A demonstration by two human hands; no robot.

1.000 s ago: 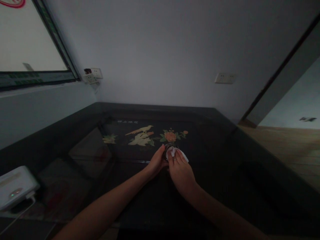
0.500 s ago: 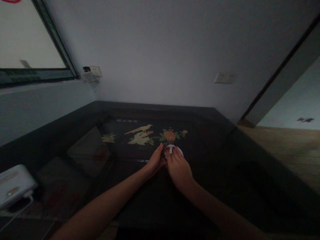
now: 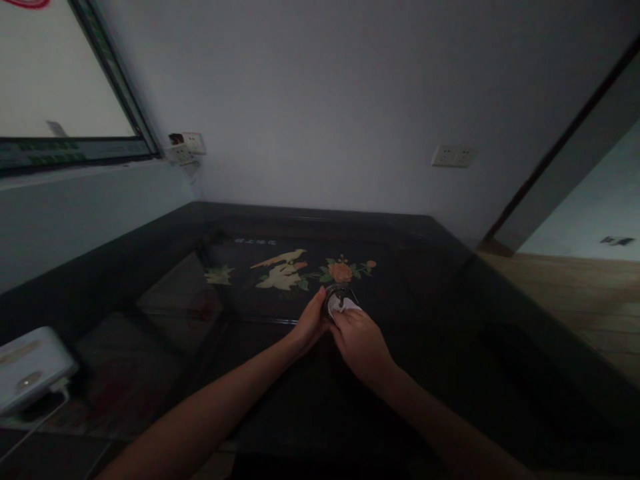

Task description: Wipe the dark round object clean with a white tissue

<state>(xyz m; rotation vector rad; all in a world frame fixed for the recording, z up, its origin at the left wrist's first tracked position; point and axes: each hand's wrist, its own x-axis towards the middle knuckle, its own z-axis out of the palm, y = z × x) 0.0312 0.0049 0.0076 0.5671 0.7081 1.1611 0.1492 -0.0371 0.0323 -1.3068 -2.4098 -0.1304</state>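
Note:
My left hand (image 3: 311,325) grips the side of a small round dark object (image 3: 337,294), perhaps a glass or jar, that stands on the dark glass-topped table (image 3: 435,313). Curled fingers of my right hand (image 3: 358,339) press a white cloth or tissue (image 3: 346,305) against the object's rim. The room is dim, so the object's shape is hard to make out. Just beyond the hands, under the glass, lies a painted bird-and-flower design (image 3: 295,268).
A white device with a cable (image 3: 30,368) sits at the table's near left corner. Wall sockets (image 3: 185,148) are at the far left, another socket (image 3: 453,156) on the back wall. A window (image 3: 55,87) is at the upper left, a doorway with wooden floor (image 3: 575,287) on the right.
My right hand has drawn back a little toward me and bunched the white cloth smaller against the object. The left hand keeps its hold.

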